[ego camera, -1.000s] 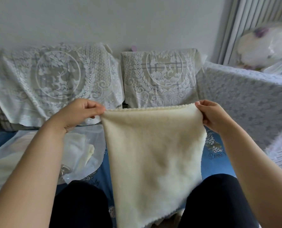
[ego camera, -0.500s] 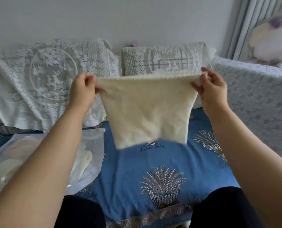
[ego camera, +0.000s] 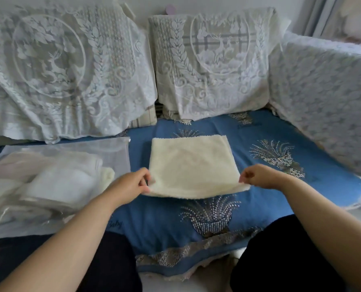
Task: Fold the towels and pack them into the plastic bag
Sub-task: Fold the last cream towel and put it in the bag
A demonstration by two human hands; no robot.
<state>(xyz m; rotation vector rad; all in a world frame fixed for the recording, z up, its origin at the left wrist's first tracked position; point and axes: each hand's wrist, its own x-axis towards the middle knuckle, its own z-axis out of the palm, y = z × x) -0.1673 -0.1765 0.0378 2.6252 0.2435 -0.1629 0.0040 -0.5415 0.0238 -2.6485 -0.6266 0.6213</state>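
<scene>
A cream towel [ego camera: 191,165] lies flat on the blue sofa cover [ego camera: 266,199], doubled over, with its far edge toward the cushions. My left hand [ego camera: 131,184] pinches its near left corner, slightly lifted. My right hand [ego camera: 257,175] pinches the near right corner. To the left lies a clear plastic bag [ego camera: 49,178] with pale folded towels showing through it.
Two lace-covered cushions [ego camera: 213,66] lean against the wall behind. A lace-draped armrest [ego camera: 327,98] closes off the right side. My dark-trousered knees [ego camera: 280,260] are at the bottom edge. Bare blue cover shows between the towel and my knees.
The towel was held up in the air by its top corners; now it lies on the sofa, with both hands lowered to its near corners.
</scene>
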